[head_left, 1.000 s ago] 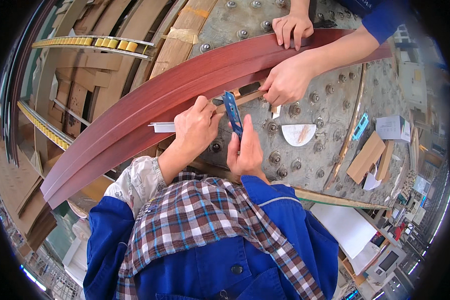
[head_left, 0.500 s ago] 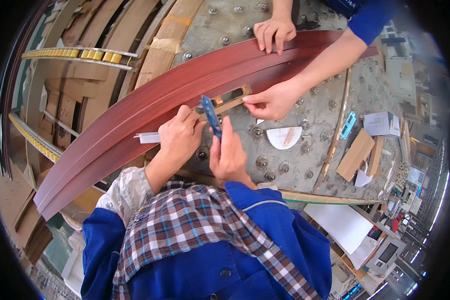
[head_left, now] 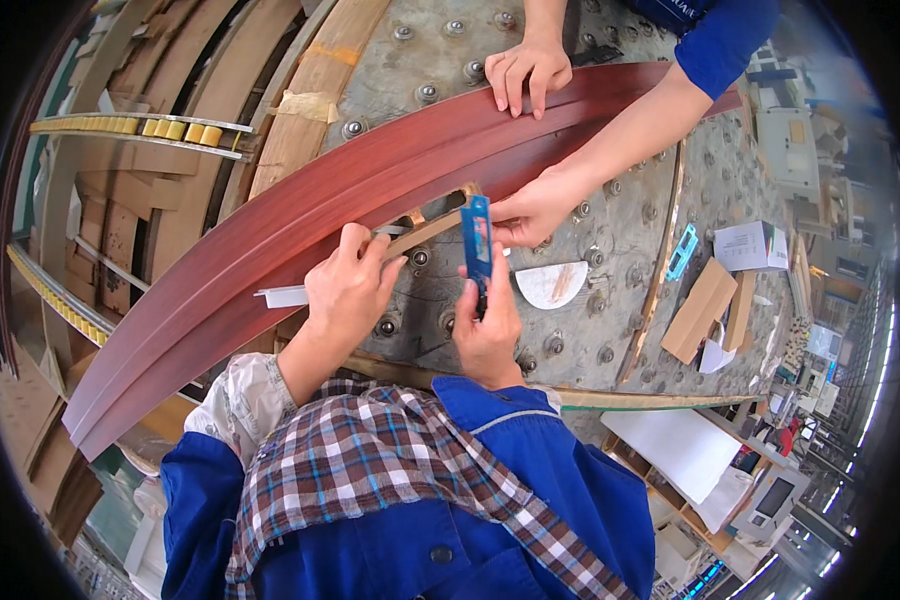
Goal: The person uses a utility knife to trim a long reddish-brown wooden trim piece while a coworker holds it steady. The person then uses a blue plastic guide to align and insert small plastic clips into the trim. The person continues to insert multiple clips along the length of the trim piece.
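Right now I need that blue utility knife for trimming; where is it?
In the head view, the blue utility knife is upright in the person's right hand, centre frame, at the red curved moulding, between the left hand and a co-worker's hand.

We see a long curved moulding (head_left: 270, 250) in dark reddish-brown, and just beside it a bright blue caliper (head_left: 477, 245) above a grey, mottled metal table (head_left: 610, 320) dotted with silvery bolt heads. Below the caliper our shirt (head_left: 370, 470) is plaid in brown, white and blue under a solid blue jacket (head_left: 530, 500). Right of the caliper lie a white half-disc (head_left: 552, 284) and tan cardboard pieces (head_left: 700, 310), and far left of the moulding runs a row of yellow rollers (head_left: 160, 128).
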Available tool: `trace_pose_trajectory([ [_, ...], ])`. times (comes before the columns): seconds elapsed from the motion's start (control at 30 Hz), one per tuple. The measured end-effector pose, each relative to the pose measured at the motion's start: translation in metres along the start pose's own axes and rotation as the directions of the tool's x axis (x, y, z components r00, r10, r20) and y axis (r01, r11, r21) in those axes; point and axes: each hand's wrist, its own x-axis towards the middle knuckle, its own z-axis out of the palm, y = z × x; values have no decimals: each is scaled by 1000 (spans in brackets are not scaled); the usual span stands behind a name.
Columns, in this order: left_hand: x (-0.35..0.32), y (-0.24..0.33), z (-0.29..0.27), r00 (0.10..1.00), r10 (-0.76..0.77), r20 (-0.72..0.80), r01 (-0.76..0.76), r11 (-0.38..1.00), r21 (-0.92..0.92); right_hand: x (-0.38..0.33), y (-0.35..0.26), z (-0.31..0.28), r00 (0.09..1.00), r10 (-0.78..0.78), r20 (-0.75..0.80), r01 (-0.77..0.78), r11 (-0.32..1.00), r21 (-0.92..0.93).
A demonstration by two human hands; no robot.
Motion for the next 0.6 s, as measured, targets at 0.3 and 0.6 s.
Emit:
trace_pose_trajectory([
  [0.3,26,10,19,977,127,172,-150,981,126,9,17,-12,988,148,-38,-147,988,39],
  [0.6,26,11,23,981,134,137,-145,987,74,24,18,-10,998,37,58,-31,995,-91],
])
